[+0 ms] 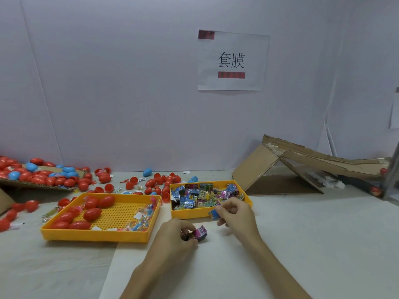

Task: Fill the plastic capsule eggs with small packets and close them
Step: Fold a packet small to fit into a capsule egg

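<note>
My left hand [176, 236] grips a few small packets, the pink packet [200, 232] outermost, just above the table in front of the trays. My right hand [235, 212] pinches a blue packet [213, 214] over the front rim of the small orange tray [190, 215], which is full of colourful packets [203, 196]. The larger orange tray [95, 235] to the left holds several closed red capsule eggs [92, 213] and clear toy bags [142, 219].
Red and blue egg halves and whole eggs [43, 175] lie strewn across the table's back left, some on a cardboard sheet [26, 184]. A collapsed cardboard box [302, 169] stands at the right. A white wall with a paper sign [232, 61] is behind.
</note>
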### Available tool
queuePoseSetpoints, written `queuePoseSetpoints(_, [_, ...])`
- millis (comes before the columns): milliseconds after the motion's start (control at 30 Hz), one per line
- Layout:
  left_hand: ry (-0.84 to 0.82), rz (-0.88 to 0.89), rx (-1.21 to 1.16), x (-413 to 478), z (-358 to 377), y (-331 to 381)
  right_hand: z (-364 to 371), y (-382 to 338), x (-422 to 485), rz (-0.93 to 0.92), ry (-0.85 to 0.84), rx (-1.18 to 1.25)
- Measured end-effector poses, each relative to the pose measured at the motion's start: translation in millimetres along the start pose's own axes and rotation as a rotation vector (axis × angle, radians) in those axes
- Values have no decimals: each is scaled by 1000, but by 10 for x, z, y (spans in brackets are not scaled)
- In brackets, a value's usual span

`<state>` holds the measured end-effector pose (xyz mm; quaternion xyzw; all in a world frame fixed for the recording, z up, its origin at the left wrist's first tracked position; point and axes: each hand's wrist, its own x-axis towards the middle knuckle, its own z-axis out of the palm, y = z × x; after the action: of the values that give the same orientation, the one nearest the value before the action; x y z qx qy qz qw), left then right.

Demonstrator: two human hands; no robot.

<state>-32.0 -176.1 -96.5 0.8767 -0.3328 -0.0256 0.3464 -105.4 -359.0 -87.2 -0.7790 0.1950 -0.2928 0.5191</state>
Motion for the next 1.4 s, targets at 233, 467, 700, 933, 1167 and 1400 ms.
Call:
queuePoseSetpoints(233, [28, 8, -478, -11, -148, 145, 112, -128, -117, -109, -339, 120])
queuePoseSetpoints(467, [38, -49, -525, -11, -125, 116, 141, -149, -155, -143, -322, 134])
queuePoseSetpoints(700, [100, -120, -614, 11, -123, 98, 133, -157, -153, -101, -360, 183])
queuePoseSetpoints(933, [58, -157, -725, -10, -142, 140, 106, -153, -146, -67, -389, 248])
queuePoseSetpoints(1167, [6, -171, -819, -42, -156, 190, 114, -152, -140, -45, -391, 335])
queuePoseSetpoints(1400, [-40, -199, -984, -41, -181, 218, 85, -145, -117, 15, -393, 446])
